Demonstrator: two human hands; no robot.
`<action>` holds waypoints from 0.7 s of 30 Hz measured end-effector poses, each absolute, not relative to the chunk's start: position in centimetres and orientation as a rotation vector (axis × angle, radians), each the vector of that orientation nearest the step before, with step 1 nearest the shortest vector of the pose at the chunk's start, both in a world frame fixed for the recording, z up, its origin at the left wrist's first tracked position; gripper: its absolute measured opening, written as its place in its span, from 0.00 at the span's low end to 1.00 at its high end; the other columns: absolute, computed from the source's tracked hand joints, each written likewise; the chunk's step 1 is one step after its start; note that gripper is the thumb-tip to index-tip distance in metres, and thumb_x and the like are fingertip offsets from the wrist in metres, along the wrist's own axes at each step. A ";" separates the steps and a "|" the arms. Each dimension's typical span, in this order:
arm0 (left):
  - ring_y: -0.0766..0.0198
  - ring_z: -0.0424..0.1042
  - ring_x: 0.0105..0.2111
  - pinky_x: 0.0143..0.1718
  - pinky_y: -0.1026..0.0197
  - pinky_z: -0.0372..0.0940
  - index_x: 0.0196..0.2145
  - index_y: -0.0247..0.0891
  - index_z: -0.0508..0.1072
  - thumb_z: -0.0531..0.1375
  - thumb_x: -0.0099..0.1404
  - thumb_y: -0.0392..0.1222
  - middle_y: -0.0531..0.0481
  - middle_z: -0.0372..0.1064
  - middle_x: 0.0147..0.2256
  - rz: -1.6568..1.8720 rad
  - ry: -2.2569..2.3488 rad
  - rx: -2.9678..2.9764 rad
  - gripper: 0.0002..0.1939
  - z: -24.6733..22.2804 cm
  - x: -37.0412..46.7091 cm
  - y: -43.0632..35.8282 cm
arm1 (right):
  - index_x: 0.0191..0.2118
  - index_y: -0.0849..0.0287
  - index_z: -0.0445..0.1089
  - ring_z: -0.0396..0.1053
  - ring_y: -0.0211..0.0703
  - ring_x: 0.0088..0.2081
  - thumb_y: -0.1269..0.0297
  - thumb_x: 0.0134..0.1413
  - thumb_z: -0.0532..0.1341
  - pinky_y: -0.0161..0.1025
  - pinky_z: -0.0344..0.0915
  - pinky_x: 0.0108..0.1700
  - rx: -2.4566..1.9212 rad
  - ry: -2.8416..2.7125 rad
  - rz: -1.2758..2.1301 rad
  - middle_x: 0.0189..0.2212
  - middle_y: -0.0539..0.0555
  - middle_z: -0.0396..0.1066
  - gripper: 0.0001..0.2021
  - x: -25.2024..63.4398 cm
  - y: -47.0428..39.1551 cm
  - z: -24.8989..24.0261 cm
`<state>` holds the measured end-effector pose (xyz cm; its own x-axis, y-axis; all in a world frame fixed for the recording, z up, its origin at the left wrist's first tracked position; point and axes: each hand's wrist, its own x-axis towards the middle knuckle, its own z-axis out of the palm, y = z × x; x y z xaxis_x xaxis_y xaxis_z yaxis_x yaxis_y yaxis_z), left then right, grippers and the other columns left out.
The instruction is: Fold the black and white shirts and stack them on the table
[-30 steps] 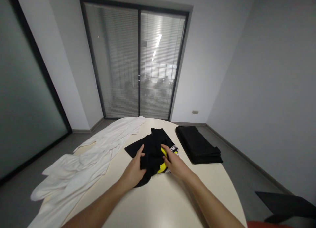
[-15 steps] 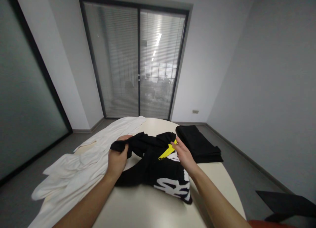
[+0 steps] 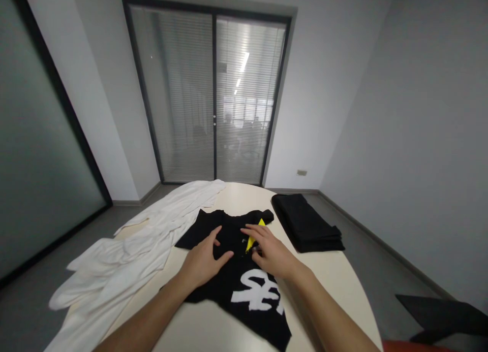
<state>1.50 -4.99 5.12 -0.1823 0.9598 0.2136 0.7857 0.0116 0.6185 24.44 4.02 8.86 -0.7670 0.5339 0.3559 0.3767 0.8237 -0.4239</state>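
Observation:
A black T-shirt [image 3: 229, 225] with white lettering and a yellow print lies spread on the table [image 3: 190, 326], its lower part uneven. Over its left middle is my left hand [image 3: 202, 258], fingers apart, holding nothing. My right hand [image 3: 272, 253] is over the yellow patch on the right side, its fingers bent and spread above the cloth. Whether the fingertips of either hand touch the fabric is hard to tell. Part of the print is hidden under my right hand.
White cloth [image 3: 125, 260] lies rumpled along the table's left side, hanging over its edge. A folded black garment [image 3: 307, 222] sits at the right rear edge. A dark chair-like object [image 3: 442, 314] stands at lower right. Glass doors [image 3: 213, 98] with blinds are beyond.
The T-shirt has gone from bunched and lifted between both hands to lying flatter on the table. Both hands have let go and moved inward over it.

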 end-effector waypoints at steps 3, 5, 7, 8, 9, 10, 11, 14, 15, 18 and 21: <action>0.54 0.73 0.45 0.44 0.57 0.65 0.64 0.45 0.60 0.61 0.61 0.42 0.46 0.72 0.45 0.896 1.968 1.903 0.34 4.3 1.3 -4.8 | 0.47 0.53 0.71 0.63 0.49 0.57 0.78 0.49 0.55 0.50 0.58 0.61 -0.638 -2.542 0.498 0.49 0.57 0.69 0.20 24.1 4.0 8.4; 0.55 0.74 0.45 0.47 0.56 0.65 0.59 0.44 0.68 0.58 0.60 0.35 0.46 0.74 0.44 0.882 1.939 1.939 0.28 3.9 0.7 -4.5 | 0.40 0.54 0.70 0.66 0.49 0.54 0.76 0.52 0.55 0.49 0.59 0.59 -0.656 -2.460 0.586 0.44 0.55 0.70 0.14 24.2 4.4 8.3; 0.56 0.75 0.43 0.46 0.56 0.65 0.52 0.44 0.73 0.56 0.61 0.33 0.47 0.75 0.41 0.897 1.923 1.949 0.22 3.9 -0.2 -4.1 | 0.39 0.54 0.67 0.66 0.49 0.53 0.73 0.54 0.53 0.49 0.60 0.58 -0.696 -2.287 0.713 0.42 0.54 0.71 0.10 24.5 5.0 8.7; 0.56 0.75 0.42 0.46 0.56 0.66 0.50 0.43 0.75 0.55 0.62 0.32 0.47 0.76 0.40 0.927 1.931 1.950 0.20 4.1 -0.7 -3.9 | 0.39 0.54 0.65 0.67 0.49 0.53 0.71 0.55 0.52 0.49 0.60 0.57 -0.706 -2.171 0.770 0.42 0.54 0.71 0.08 24.8 5.3 9.0; 0.56 0.75 0.42 0.47 0.56 0.66 0.47 0.43 0.76 0.54 0.63 0.33 0.47 0.76 0.40 0.978 1.952 1.949 0.18 4.4 -1.3 -3.7 | 0.37 0.54 0.64 0.67 0.48 0.53 0.70 0.56 0.51 0.49 0.60 0.57 -0.710 -2.044 0.813 0.42 0.54 0.71 0.06 25.2 5.7 9.3; 0.56 0.75 0.42 0.47 0.55 0.66 0.45 0.42 0.76 0.53 0.63 0.34 0.47 0.76 0.41 1.050 1.987 1.943 0.16 4.8 -2.0 -3.6 | 0.36 0.55 0.62 0.67 0.49 0.53 0.68 0.57 0.51 0.48 0.60 0.56 -0.712 -1.914 0.837 0.43 0.54 0.72 0.05 25.6 6.2 9.5; 0.55 0.75 0.44 0.48 0.55 0.66 0.43 0.41 0.76 0.52 0.64 0.35 0.46 0.76 0.42 1.141 2.030 1.926 0.15 5.2 -2.7 -3.5 | 0.35 0.55 0.61 0.66 0.49 0.53 0.66 0.58 0.50 0.48 0.60 0.56 -0.719 -1.794 0.842 0.44 0.55 0.72 0.04 26.1 6.8 9.6; 0.54 0.73 0.45 0.48 0.54 0.66 0.42 0.40 0.74 0.51 0.65 0.39 0.45 0.75 0.43 1.452 2.175 1.760 0.14 6.5 -5.0 -3.3 | 0.37 0.55 0.62 0.67 0.49 0.51 0.60 0.58 0.52 0.46 0.64 0.51 -0.840 -1.537 0.804 0.50 0.58 0.70 0.06 27.6 8.8 9.1; 0.54 0.73 0.44 0.47 0.54 0.67 0.42 0.40 0.73 0.51 0.65 0.40 0.45 0.74 0.43 1.528 2.210 1.699 0.13 6.8 -5.7 -3.3 | 0.38 0.55 0.63 0.68 0.50 0.49 0.58 0.58 0.52 0.46 0.65 0.49 -0.902 -1.497 0.777 0.52 0.59 0.69 0.08 28.1 9.4 8.7; 0.55 0.74 0.42 0.44 0.55 0.67 0.40 0.39 0.72 0.51 0.64 0.42 0.45 0.74 0.41 1.654 2.281 1.544 0.13 7.1 -7.3 -3.3 | 0.41 0.57 0.68 0.65 0.52 0.53 0.60 0.57 0.52 0.52 0.63 0.54 -1.041 -1.562 0.532 0.53 0.61 0.68 0.11 29.2 10.6 7.6; 0.56 0.74 0.38 0.44 0.55 0.68 0.41 0.40 0.71 0.51 0.65 0.44 0.46 0.73 0.41 1.635 2.315 1.500 0.12 7.0 -7.4 -3.3 | 0.46 0.57 0.72 0.57 0.55 0.62 0.69 0.51 0.54 0.58 0.53 0.63 -1.055 -1.837 0.239 0.57 0.61 0.65 0.17 29.1 10.0 7.3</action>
<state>-7.39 -3.30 6.98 -0.5604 0.6416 0.5237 0.7080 0.0430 0.7049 29.10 10.02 7.32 -0.1565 0.7484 0.6446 0.5587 0.6052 -0.5671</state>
